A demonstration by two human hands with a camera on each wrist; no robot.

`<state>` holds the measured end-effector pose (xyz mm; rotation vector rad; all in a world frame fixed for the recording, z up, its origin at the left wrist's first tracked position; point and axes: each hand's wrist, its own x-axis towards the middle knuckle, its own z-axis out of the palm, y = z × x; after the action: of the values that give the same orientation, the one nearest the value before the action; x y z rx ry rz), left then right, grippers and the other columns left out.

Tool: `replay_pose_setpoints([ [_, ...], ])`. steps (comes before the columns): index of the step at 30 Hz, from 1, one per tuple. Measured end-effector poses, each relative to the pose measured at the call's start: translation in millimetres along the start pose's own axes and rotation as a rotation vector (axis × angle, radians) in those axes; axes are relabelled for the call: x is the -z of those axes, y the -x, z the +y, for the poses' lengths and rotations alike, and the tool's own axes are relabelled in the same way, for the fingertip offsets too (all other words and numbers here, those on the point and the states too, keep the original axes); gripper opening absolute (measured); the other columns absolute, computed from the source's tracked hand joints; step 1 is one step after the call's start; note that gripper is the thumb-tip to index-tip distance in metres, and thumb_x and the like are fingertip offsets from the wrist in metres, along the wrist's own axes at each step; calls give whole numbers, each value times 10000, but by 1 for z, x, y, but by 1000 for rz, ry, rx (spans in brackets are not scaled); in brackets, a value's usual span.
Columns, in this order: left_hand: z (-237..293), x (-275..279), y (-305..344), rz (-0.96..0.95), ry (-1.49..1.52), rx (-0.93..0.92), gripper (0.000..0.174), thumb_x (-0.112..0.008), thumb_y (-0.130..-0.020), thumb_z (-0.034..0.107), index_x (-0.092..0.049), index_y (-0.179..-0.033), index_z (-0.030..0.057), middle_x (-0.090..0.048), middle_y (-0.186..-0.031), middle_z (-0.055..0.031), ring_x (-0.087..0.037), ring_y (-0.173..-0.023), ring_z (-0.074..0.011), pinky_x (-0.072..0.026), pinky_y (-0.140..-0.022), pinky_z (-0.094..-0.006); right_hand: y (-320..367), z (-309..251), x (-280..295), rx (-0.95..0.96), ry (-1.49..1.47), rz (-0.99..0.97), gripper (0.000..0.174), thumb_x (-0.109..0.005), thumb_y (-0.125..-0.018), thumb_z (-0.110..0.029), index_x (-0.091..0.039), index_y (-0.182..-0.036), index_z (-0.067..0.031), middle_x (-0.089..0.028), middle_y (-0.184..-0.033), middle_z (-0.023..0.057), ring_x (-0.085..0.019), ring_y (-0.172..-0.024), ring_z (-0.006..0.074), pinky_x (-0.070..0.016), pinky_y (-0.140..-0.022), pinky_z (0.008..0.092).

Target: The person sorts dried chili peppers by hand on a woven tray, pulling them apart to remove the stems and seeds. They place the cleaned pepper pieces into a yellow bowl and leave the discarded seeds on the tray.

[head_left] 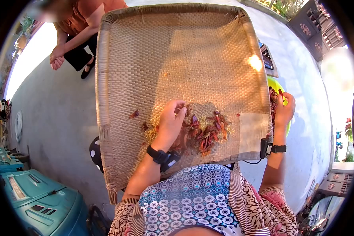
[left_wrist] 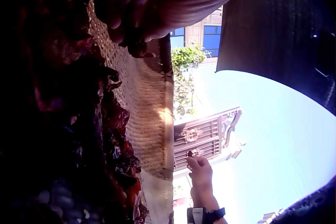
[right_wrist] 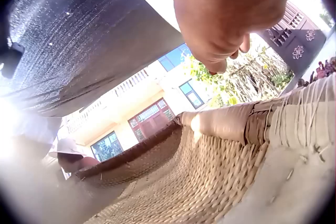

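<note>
A broad woven winnowing tray [head_left: 177,51] lies across the seated person's lap. Its near edge sits against the patterned dress, which puts the whole surface within both arms' reach. The dried chillies [head_left: 204,131] are heaped with loose seeds at the near middle of the tray. A few stray bits lie to the left of the heap, and the far half of the weave is bare.

The left hand [head_left: 170,120] rests on the left side of the heap. Its fingers [left_wrist: 136,14] are curled down into the chillies and seem to pinch a dark one, with the wrist low on the weave, so it appears to steady itself while picking through them.

The right hand [head_left: 284,110] is off the tray, just past its right rim. It is raised with thumb and fingertips closed on a chilli piece [head_left: 280,93], and the left wrist view also shows that pinch from afar [left_wrist: 200,174]. Below the hand sits a yellow-green bowl [head_left: 277,84] tucked close beside the tray and partly hidden by it. It already holds red pieces, and its closeness looks meant to keep the hand's travel short.

On the concrete floor [head_left: 59,114] at far left, a second person [head_left: 78,31] bends forward with hands together. A teal machine housing [head_left: 39,200] stands at near left.
</note>
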<state>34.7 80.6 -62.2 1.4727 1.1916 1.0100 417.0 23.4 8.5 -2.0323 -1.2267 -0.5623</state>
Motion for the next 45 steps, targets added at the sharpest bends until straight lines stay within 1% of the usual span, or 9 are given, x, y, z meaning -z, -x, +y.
replay_pose_setpoints([
  [4,-6,-2,0,33,-46,-25,205,-631,-919,44,-616,-1123,18,-619,-915,-31,-568,-795,-109,-502,-711,-263,13,-31,1,133,-29,-90,176,-695,-868,-194,-653,-1009,-98,-666,-981,84,-603,-953,290,-446,-885,413],
  [9,-2,-1,0,40,-110,-56,210,-628,-915,37,-613,-1123,11,-625,-934,-60,-594,-785,-134,-514,-702,-280,10,-1,-8,175,176,-3,176,-666,-895,-184,-654,-1057,-116,-669,-999,60,-613,-929,248,-454,-857,390],
  [12,0,0,-1,44,-147,-33,221,-629,-905,53,-609,-1121,16,-621,-1010,-114,-625,-831,-211,-525,-742,-324,22,-7,-10,88,-122,-79,190,-667,-895,-198,-646,-1062,-109,-662,-996,70,-621,-890,262,-478,-806,385],
  [16,0,0,0,31,-150,-15,221,-630,-898,59,-611,-1115,22,-613,-1061,-143,-640,-855,-249,-531,-765,-348,65,-98,20,7,-86,-845,342,-706,-856,-306,-613,-1118,-106,-634,-989,94,-635,-845,301,-502,-733,419],
  [21,-1,-1,-1,3,-175,-19,215,-637,-891,57,-617,-1103,24,-614,-1061,-142,-639,-844,-245,-529,-765,-346,109,-108,1,110,-101,-973,323,-719,-819,-272,-603,-1080,-122,-617,-1047,102,-639,-911,346,-495,-757,461],
  [28,4,1,0,-15,-248,-43,214,-634,-894,50,-615,-1104,17,-614,-1059,-144,-638,-856,-248,-526,-776,-350,97,-113,16,54,-206,-955,241,-687,-856,-230,-595,-1039,-103,-658,-973,104,-647,-883,329,-500,-727,443],
  [37,0,-1,1,-11,-53,-30,242,-626,-905,31,-595,-1144,3,-628,-1018,-117,-615,-825,-197,-514,-746,-319,22,-29,23,14,27,-348,239,-624,-913,-182,-612,-1133,-89,-666,-964,116,-654,-844,312,-510,-743,406],
  [40,-7,-4,0,-10,40,-34,229,-631,-908,34,-595,-1132,8,-644,-965,-98,-615,-813,-176,-516,-735,-303,6,-24,18,240,293,-6,263,-631,-917,-190,-607,-1157,-86,-666,-959,106,-655,-826,281,-521,-747,381],
  [45,1,-1,1,-85,124,46,186,-629,-935,63,-596,-1112,17,-642,-949,-48,-601,-829,-116,-513,-746,-266,62,-100,4,0,-479,-707,348,-685,-902,-219,-590,-1196,-59,-648,-1025,108,-632,-805,201,-524,-732,304],
])
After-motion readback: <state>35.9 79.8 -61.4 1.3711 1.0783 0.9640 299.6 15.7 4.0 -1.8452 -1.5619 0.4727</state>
